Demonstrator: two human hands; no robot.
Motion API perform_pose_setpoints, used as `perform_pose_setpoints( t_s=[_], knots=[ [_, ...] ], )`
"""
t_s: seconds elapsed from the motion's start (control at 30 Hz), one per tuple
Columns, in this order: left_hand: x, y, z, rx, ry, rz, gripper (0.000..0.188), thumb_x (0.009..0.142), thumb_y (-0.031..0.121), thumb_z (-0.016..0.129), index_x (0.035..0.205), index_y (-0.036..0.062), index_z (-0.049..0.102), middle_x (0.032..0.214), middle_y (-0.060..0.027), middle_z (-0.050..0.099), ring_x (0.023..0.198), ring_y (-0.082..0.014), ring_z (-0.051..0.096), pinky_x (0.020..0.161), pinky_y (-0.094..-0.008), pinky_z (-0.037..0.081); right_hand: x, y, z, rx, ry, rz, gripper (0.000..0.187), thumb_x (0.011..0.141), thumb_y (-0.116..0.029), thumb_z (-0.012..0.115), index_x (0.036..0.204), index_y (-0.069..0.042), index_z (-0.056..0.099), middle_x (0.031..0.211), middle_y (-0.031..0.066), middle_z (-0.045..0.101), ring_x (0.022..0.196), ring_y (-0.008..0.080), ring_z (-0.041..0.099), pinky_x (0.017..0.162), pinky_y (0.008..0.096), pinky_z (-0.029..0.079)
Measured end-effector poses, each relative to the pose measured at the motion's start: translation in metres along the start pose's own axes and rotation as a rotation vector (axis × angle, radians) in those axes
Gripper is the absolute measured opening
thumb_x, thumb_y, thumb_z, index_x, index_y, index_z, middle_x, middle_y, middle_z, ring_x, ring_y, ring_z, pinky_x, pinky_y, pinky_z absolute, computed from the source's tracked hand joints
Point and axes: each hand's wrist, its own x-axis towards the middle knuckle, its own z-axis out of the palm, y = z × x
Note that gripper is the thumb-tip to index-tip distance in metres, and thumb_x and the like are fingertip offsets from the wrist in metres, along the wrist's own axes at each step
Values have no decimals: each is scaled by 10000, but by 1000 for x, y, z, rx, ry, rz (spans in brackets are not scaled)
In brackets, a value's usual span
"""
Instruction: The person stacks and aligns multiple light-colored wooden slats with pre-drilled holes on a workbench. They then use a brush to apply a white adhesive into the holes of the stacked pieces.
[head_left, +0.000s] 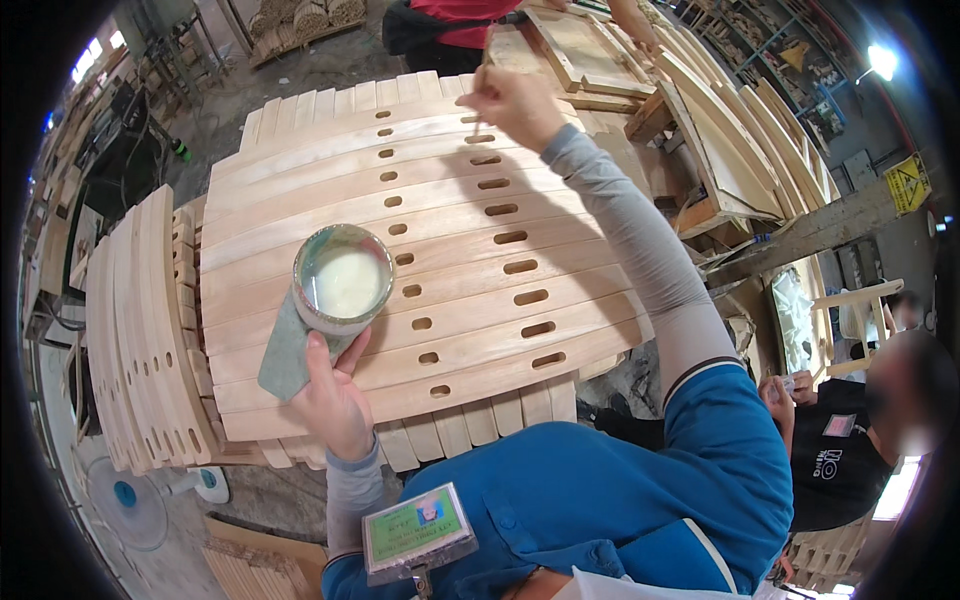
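Note:
My left hand (342, 405) is closed round a round cup (302, 268) with a stained rim, held over the boards. White, milky liquid (350, 285) lies inside the cup. A flat grey-green piece (284, 352) sticks out beside it; whether it is part of the cup I cannot tell. At the far side my right hand (520, 108) pinches a thin stick (479, 128), its lower end by a slot in a far board. Beneath both hands, pale wooden boards (290, 335) lie side by side, with two rows of oval slots.
More slotted boards (130, 330) are stacked at the left, near a fan (128, 500). Wooden frames (720, 140) stand at the far right. One person in red (460, 10) is at the far side; another in black (838, 450) is at the right.

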Motion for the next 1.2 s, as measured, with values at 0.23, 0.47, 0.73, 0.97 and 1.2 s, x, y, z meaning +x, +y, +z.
perform_pose_setpoints(
  t_s=[0.23,0.47,0.73,0.97,1.2],
  knots=[
    [1,1,1,-2,-43,-18,328,902,80,440,1209,-21,385,1175,-135,476,988,-228,550,728,-379,556,1,10,-21,29,-1,114,226,788,-203,657,748,-1,564,571,51,572,503,91,558,455,230,428],
    [0,1,-3,-3,-44,-24,317,900,78,443,1201,-14,402,1160,-125,490,974,-214,557,732,-378,554,0,5,-16,354,9,220,220,764,-164,668,799,28,567,620,90,605,554,143,610,514,260,476],
    [1,0,-4,17,-24,-3,319,896,80,455,1199,-9,405,1158,-120,491,970,-211,557,724,-382,555,-18,-3,-50,451,-101,182,150,806,-83,628,846,35,545,697,54,600,644,96,586,580,211,488],
    [1,-2,-3,19,-6,3,329,895,83,461,1203,-13,393,1167,-128,485,978,-234,556,741,-398,552,-23,-12,-12,283,-192,123,158,803,-133,640,801,2,559,649,54,599,591,92,573,519,223,447],
    [2,-4,-8,8,-28,-2,336,899,80,448,1211,-24,381,1179,-141,477,994,-249,551,767,-417,545,-21,-17,-41,-41,-134,148,229,792,-181,663,769,15,546,633,60,596,546,96,584,507,226,477]
  ],
)
